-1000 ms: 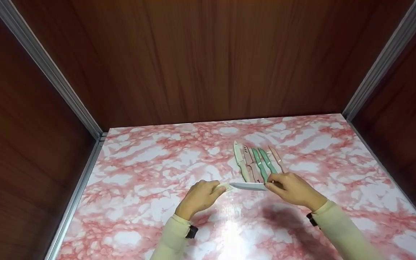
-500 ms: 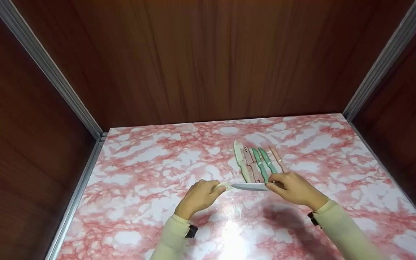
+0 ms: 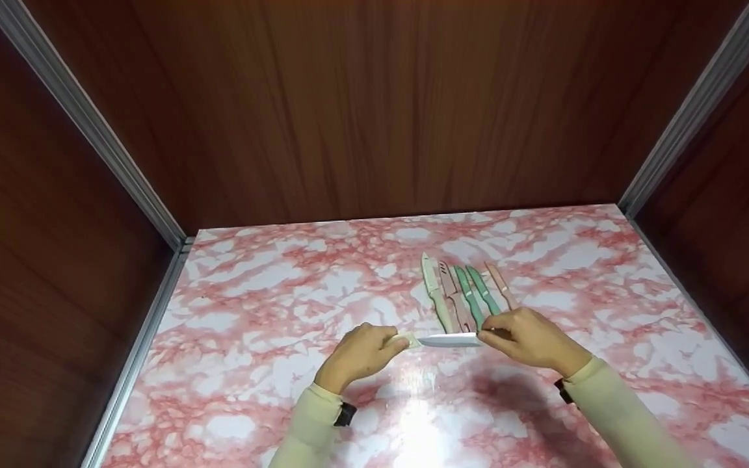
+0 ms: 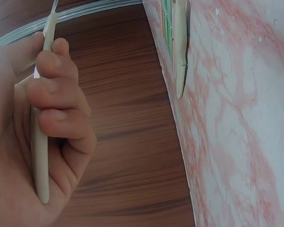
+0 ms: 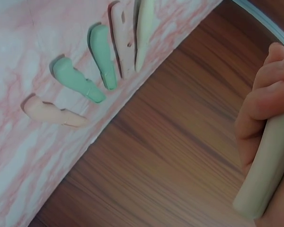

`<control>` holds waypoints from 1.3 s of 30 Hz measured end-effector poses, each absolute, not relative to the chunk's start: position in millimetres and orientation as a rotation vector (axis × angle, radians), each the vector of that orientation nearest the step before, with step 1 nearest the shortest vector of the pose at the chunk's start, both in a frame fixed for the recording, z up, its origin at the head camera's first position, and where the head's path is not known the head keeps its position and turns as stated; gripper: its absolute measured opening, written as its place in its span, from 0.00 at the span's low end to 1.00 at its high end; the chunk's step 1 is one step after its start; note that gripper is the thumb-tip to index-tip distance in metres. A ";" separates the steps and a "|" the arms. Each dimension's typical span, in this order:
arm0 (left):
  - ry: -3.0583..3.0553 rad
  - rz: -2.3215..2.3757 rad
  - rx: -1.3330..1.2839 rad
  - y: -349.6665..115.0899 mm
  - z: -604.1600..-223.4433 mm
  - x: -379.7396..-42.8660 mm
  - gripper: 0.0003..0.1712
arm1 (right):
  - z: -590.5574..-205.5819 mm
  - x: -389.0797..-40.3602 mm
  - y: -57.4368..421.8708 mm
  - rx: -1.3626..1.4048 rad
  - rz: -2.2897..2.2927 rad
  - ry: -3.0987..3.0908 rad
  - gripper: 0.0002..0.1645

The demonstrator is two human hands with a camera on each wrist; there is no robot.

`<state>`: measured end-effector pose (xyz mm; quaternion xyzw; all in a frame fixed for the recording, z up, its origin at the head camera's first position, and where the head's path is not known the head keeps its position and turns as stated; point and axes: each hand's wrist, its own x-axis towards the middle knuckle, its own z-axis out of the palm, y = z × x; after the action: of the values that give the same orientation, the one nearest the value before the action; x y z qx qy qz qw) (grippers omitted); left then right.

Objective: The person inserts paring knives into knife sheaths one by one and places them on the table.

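My left hand (image 3: 363, 351) grips a cream blade sheath (image 4: 40, 161), fingers curled round its flat length. Across from it, my right hand (image 3: 534, 338) holds a kitchen knife by its cream handle (image 5: 265, 165). The knife's bare steel blade (image 3: 449, 340) lies level and points left, its tip at the sheath's mouth (image 3: 413, 340). Whether the tip is inside the sheath I cannot tell. Just beyond the blade, a row of sheathed knives lies on the table: a cream knife (image 3: 436, 292), a pink cleaver (image 3: 449, 286), two green knives (image 3: 469, 298) and a peach knife (image 3: 499, 281).
The pink-and-white marbled table (image 3: 270, 292) has dark wood panels (image 3: 374, 117) behind it and at both sides. Metal rails (image 3: 134, 175) run along the corners. Each wrist wears a black strap device (image 3: 344, 415). Light glares off the table's front middle.
The blade and sheath mouth have dipped slightly toward me, and the blade's face looks brighter. Both hands keep their holds and hardly shift. The knives in the row have not moved.
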<state>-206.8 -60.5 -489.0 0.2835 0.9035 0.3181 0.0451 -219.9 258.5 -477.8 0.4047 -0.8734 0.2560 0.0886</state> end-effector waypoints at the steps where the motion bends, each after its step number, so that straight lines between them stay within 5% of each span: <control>1: 2.754 0.965 0.867 -60.3 -488.2 -206.5 0.22 | -477.2 -219.9 258.1 1.221 0.749 -2.585 0.08; 21: 2.639 0.966 0.889 -54.9 -484.7 -203.9 0.21 | -476.4 -220.9 249.2 1.378 0.839 -2.482 0.18; 39: 2.677 0.944 0.925 -52.3 -478.6 -203.7 0.22 | -468.9 -223.7 245.0 1.380 0.814 -2.502 0.10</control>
<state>-203.7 -52.3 -478.6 0.3089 0.8940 0.3153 0.0777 -223.7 245.0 -468.9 0.4627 -0.8391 0.2730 0.0851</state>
